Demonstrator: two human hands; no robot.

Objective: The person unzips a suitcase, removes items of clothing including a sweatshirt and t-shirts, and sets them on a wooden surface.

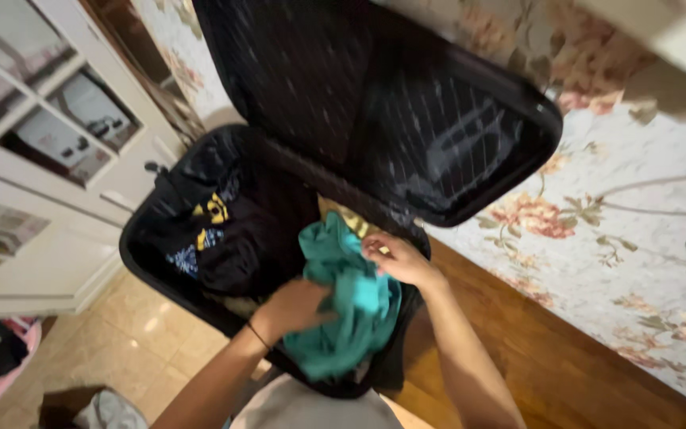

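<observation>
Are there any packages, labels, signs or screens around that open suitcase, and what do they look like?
Printed patch: on the dark folded garment in the black suitcase, left part; small yellow and blue shapes, too blurred to make out.
Pictures or boxes: behind the glass doors of the white cabinet, upper left; pale rectangles with dark marks.
No screens or signs show.
Both hands, left hand and right hand, rest on the teal cloth, which bears no label.

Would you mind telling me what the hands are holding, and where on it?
Both hold the teal garment over the open suitcase: the left hand at its left side, the right hand at its upper right edge.
</observation>
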